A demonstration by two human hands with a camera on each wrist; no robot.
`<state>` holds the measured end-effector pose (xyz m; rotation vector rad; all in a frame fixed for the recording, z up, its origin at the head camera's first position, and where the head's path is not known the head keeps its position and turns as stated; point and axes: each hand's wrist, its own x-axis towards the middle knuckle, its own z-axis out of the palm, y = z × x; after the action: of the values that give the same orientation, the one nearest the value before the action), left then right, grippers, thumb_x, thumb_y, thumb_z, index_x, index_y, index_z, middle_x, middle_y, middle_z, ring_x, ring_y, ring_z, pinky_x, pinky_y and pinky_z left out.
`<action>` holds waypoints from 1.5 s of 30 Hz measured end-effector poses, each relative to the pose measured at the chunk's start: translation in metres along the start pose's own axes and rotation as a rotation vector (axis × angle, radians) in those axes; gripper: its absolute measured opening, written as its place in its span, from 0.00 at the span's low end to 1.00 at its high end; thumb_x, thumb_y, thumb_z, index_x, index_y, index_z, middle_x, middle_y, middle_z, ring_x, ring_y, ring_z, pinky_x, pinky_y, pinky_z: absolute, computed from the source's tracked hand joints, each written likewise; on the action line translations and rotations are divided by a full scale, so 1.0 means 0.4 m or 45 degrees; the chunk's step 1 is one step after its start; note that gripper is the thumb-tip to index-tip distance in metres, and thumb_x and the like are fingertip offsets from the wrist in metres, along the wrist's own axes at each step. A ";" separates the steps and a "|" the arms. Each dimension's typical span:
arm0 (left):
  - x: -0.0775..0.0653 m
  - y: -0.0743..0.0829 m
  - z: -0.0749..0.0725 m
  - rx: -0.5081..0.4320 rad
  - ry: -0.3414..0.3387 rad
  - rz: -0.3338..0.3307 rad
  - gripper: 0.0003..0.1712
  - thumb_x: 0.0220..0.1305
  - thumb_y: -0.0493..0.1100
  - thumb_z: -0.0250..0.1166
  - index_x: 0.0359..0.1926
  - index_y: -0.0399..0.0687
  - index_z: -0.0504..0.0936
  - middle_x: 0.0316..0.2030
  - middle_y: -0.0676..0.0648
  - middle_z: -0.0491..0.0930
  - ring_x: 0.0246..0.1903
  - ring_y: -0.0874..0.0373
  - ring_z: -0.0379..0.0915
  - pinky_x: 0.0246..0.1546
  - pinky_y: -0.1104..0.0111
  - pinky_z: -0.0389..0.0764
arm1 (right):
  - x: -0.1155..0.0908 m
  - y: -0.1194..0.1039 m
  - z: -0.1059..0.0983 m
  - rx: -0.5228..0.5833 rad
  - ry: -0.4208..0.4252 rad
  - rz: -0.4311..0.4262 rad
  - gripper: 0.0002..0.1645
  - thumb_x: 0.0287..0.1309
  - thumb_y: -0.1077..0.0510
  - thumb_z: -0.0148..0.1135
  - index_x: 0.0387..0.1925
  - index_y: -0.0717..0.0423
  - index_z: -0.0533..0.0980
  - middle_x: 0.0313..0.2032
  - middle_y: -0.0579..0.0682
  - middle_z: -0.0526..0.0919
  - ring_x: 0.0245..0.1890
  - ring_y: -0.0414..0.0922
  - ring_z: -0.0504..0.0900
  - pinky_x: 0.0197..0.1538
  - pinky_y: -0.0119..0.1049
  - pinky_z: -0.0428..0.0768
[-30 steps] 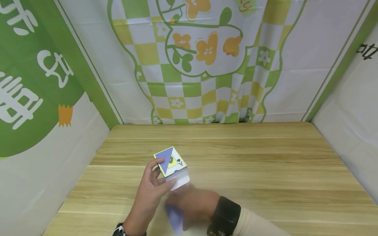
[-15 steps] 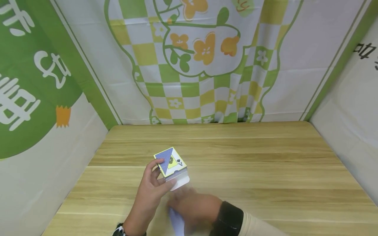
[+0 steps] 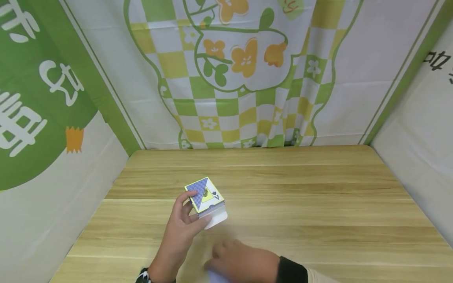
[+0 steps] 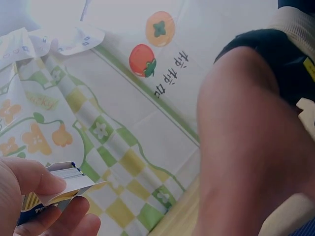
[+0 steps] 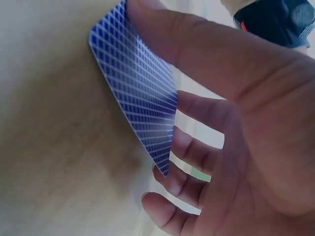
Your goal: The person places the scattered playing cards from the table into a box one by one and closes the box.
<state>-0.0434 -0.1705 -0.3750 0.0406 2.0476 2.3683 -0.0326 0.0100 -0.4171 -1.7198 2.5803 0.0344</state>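
My left hand grips a playing card box, tilted above the table, with an ace of spades and a blue pattern on its face. The box's white flap hangs out at the near end, under my thumb. Card edges show inside that end in the left wrist view. Lower and to the right, my right hand pinches a blue-backed playing card between thumb and fingers. The card looks bent in the right wrist view; whether it is only one card I cannot tell.
A wooden table lies under both hands. A printed cloth hangs along its back edge, with a green and white side cloth at left and a white one at right.
My right hand has moved right and slightly nearer to me, away from the box, with the card in its fingers. My left hand and the box have hardly moved.
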 end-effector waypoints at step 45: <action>0.001 -0.003 0.011 -0.025 -0.009 -0.026 0.41 0.54 0.21 0.65 0.66 0.46 0.61 0.59 0.36 0.70 0.42 0.49 0.81 0.38 0.67 0.85 | -0.166 0.132 -0.122 2.041 0.413 0.541 0.20 0.75 0.50 0.53 0.53 0.65 0.74 0.21 0.46 0.73 0.17 0.36 0.67 0.20 0.26 0.64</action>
<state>-0.0437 -0.1659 -0.3756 0.0280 2.0116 2.3721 -0.0569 0.0896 -0.3657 -0.5317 1.7844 -1.7611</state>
